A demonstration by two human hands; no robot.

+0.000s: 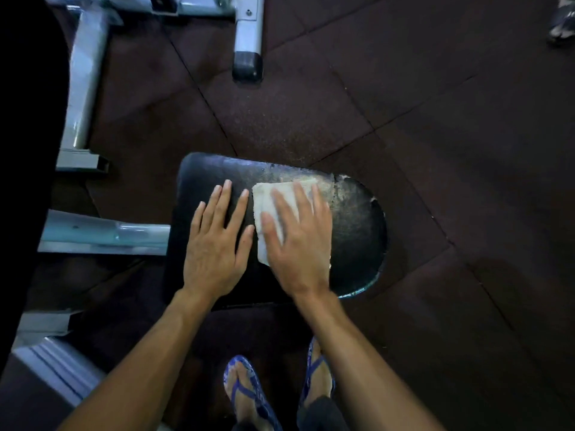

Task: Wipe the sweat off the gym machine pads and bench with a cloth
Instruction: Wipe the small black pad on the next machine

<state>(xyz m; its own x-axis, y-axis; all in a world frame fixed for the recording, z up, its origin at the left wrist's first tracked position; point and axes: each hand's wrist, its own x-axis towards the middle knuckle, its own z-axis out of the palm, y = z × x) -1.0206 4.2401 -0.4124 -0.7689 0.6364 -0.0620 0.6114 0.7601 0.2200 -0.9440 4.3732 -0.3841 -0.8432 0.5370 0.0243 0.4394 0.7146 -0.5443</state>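
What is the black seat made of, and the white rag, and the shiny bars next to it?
The black seat pad looks like vinyl or fake leather over padding: it shines dully, and its cover is cracked and peeling near the rounded edge. The cloth under the right hand seems to be terry towelling, pale and fuzzy. The bars look like painted or polished metal, smooth with bright glints.

White cloth (281, 206), black pad (354, 231)

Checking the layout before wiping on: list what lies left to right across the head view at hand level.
Grey machine frame tube → left hand, flat on the black seat pad → white cloth → right hand pressing it → pad's worn rounded end → rubber floor.
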